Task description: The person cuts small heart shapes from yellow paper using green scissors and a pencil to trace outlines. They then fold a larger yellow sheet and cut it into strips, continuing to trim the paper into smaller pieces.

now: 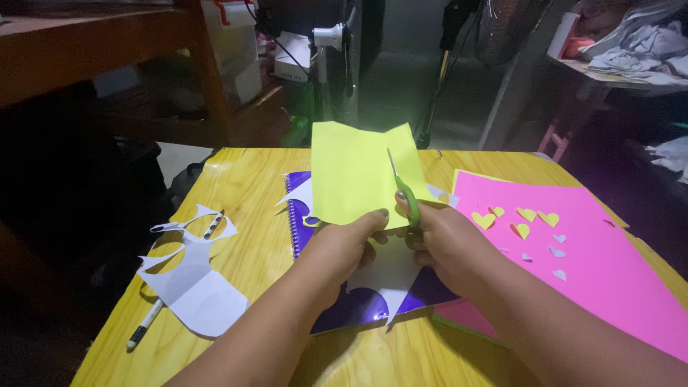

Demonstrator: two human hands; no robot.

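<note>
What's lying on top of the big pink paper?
Small cut-out hearts lie on the pink paper: yellow hearts and smaller pale hearts. The right hand covers its left edge, hiding whatever is there.

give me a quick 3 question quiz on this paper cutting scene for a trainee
1. True or false: the right hand works the green-handled scissors.
2. Which sheet does the left hand pinch? A) pink B) yellow C) white
3. What shapes lie on the pink sheet?

Key:
1. True
2. B, the yellow paper
3. Small paper hearts, yellow and pale ones
</note>
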